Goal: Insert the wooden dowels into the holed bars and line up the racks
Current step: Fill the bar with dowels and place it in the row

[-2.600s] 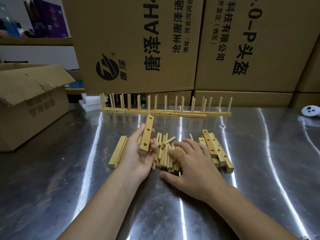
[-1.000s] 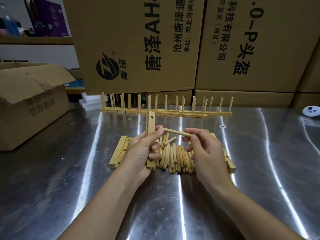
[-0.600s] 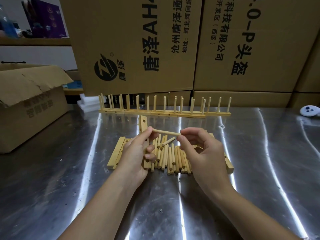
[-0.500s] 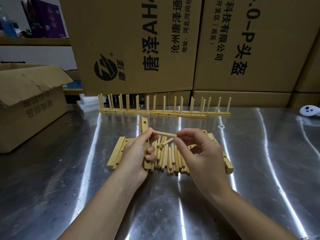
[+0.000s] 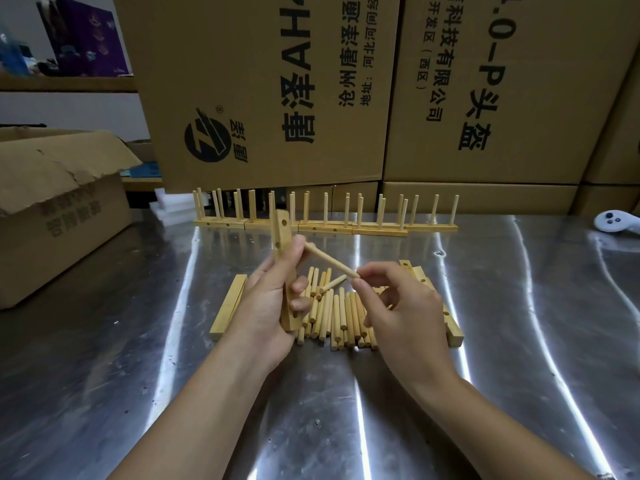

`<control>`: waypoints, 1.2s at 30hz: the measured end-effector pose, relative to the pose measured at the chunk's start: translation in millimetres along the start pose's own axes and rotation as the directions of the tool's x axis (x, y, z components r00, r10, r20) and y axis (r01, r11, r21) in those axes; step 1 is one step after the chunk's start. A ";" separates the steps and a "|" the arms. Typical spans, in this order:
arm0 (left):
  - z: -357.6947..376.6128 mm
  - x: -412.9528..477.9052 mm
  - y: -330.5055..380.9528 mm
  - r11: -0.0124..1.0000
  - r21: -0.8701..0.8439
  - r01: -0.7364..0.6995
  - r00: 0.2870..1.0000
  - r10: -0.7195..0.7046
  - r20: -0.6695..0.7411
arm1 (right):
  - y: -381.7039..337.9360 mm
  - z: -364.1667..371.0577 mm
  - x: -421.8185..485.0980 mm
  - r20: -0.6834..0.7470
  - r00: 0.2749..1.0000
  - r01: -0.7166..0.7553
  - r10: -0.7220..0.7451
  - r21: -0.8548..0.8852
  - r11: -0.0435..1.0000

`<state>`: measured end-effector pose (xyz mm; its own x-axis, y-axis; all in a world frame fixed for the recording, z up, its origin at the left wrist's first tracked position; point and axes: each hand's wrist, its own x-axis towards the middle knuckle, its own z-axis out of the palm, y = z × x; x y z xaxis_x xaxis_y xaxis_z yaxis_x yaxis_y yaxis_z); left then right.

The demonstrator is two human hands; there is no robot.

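Left hand (image 5: 266, 306) grip wrapped round holed bar (image 5: 280, 233), upright above table (image 5: 519, 341) ctr. Right hand (image 5: 405, 306) pinches dowel (image 5: 330, 260) at near end, far end against bar, over loose dowel pile (image 5: 343, 313). Finished racks (image 5: 325, 227) in row at far side.

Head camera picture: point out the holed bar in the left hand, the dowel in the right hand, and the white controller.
holed bar (image 5: 280, 237), head view, upper face just below its top hole.
dowel (image 5: 330, 260), head view, middle of its shaft.
white controller (image 5: 614, 221), head view, its top face.
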<state>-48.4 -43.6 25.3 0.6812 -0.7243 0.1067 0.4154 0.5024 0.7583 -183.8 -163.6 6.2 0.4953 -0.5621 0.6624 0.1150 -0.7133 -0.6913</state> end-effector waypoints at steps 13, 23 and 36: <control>9.0 -12.2 -5.7 0.920 0.362 -0.152 0.976 0.081 0.204 | 0.9 2.7 -2.2 0.229 0.973 0.021 -0.022 0.006 1.000; 2.5 -5.4 -7.3 0.943 0.300 0.144 0.981 -0.175 0.082 | -6.3 -0.5 2.9 0.120 0.991 0.069 -0.067 -0.016 0.997; 5.4 -8.7 -9.8 0.901 0.403 0.160 0.952 -0.249 0.179 | -7.2 -9.3 7.9 0.168 0.986 0.075 -0.020 -0.331 0.941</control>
<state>-61.6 -44.7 20.4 0.4372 -0.8989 0.0276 0.2405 0.1464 0.9595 -188.7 -166.8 19.1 0.6306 -0.4696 0.6179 -0.1396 -0.8518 -0.5049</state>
